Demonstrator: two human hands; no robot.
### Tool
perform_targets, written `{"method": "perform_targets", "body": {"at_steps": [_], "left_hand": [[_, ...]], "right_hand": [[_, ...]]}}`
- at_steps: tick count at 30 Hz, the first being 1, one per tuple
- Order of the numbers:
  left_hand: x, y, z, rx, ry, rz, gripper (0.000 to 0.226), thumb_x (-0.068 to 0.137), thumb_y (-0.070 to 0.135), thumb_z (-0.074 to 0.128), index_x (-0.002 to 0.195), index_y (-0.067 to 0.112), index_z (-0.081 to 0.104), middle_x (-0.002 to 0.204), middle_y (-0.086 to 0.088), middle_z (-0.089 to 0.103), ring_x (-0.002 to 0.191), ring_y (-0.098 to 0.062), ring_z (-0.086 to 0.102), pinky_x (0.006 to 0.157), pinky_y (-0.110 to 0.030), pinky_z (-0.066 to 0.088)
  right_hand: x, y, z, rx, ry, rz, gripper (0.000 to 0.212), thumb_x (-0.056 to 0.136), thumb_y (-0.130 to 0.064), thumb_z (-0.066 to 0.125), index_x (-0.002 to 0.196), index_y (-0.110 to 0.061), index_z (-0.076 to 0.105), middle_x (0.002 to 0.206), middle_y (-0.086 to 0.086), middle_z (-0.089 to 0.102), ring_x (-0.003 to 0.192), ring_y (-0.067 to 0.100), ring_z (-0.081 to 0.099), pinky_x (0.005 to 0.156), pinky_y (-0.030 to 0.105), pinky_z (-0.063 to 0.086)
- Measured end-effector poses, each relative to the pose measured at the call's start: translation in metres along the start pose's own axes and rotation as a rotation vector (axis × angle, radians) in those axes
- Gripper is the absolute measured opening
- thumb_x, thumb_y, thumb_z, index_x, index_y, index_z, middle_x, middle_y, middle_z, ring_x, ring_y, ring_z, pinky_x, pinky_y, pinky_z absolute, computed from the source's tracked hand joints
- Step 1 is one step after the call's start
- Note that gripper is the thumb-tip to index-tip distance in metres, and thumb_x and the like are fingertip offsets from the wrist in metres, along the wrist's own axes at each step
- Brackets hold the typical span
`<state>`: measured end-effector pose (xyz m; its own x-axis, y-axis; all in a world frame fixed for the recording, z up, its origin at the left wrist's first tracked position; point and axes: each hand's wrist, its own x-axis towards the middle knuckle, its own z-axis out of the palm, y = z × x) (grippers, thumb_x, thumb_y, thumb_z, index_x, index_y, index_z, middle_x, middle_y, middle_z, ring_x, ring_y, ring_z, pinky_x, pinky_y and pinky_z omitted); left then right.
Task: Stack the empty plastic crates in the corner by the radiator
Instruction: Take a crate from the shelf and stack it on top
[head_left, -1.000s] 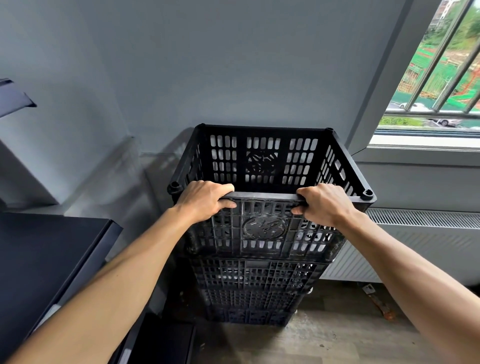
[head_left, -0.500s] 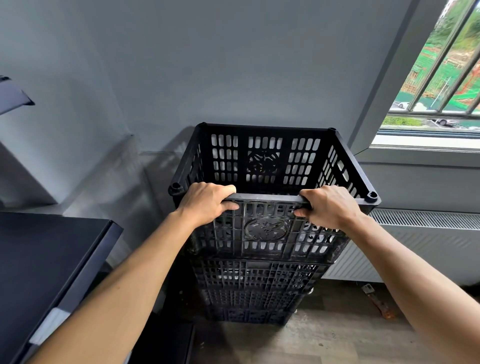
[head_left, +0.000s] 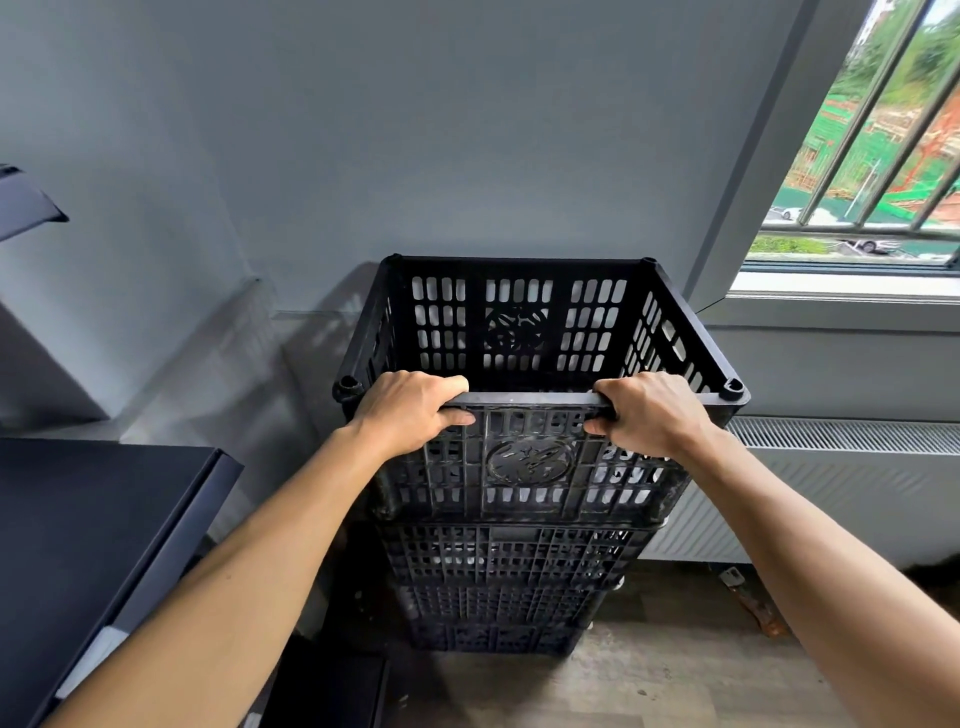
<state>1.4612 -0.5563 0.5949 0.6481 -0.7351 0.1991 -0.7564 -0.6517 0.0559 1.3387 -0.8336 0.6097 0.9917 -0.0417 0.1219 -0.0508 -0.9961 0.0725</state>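
Note:
A black slotted plastic crate, the top crate, sits on a stack of black crates standing on the floor in the corner, against the grey wall and next to the white radiator. The top crate is empty inside. My left hand grips the left part of its near rim, fingers curled over the edge. My right hand grips the right part of the same rim. The top crate rests on the one beneath, slightly wider than the lower crates.
A dark cabinet or desk top stands close on the left. A barred window with a sill is at the upper right. Wooden floor lies in front of the stack, with a small brown object by the radiator's foot.
The crate and both hands have stayed nearly still; the view has shifted very slightly. Both hands keep their grip on the near rim.

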Motion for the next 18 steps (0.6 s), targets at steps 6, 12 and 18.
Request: {"method": "perform_targets", "body": {"at_steps": [6, 12, 18], "left_hand": [[-0.003, -0.003, -0.001, 0.016, 0.006, 0.000, 0.034, 0.090, 0.057, 0.053, 0.083, 0.025, 0.044, 0.061, 0.008, 0.050, 0.059, -0.015, 0.050, 0.061, -0.032, 0.036], [-0.006, 0.000, 0.000, 0.008, 0.028, -0.029, 0.033, 0.089, 0.058, 0.053, 0.086, 0.026, 0.046, 0.064, 0.010, 0.051, 0.061, -0.014, 0.050, 0.063, -0.031, 0.037], [-0.010, 0.006, 0.005, -0.013, 0.090, -0.054, 0.033, 0.090, 0.055, 0.056, 0.100, 0.024, 0.056, 0.083, 0.010, 0.065, 0.077, -0.014, 0.059, 0.071, -0.030, 0.039]], "right_hand": [[-0.001, -0.006, -0.001, 0.013, 0.000, 0.017, 0.028, 0.083, -0.050, 0.065, 0.080, -0.026, 0.052, 0.067, -0.004, 0.060, 0.063, 0.022, 0.058, 0.061, 0.032, 0.047], [-0.002, -0.003, 0.003, -0.012, 0.012, -0.008, 0.031, 0.084, -0.055, 0.062, 0.082, -0.025, 0.053, 0.065, -0.006, 0.057, 0.062, 0.021, 0.059, 0.059, 0.031, 0.047], [-0.004, -0.003, 0.004, -0.008, 0.028, 0.019, 0.033, 0.084, -0.056, 0.061, 0.079, -0.025, 0.050, 0.064, -0.007, 0.059, 0.060, 0.019, 0.060, 0.059, 0.031, 0.049]]}}
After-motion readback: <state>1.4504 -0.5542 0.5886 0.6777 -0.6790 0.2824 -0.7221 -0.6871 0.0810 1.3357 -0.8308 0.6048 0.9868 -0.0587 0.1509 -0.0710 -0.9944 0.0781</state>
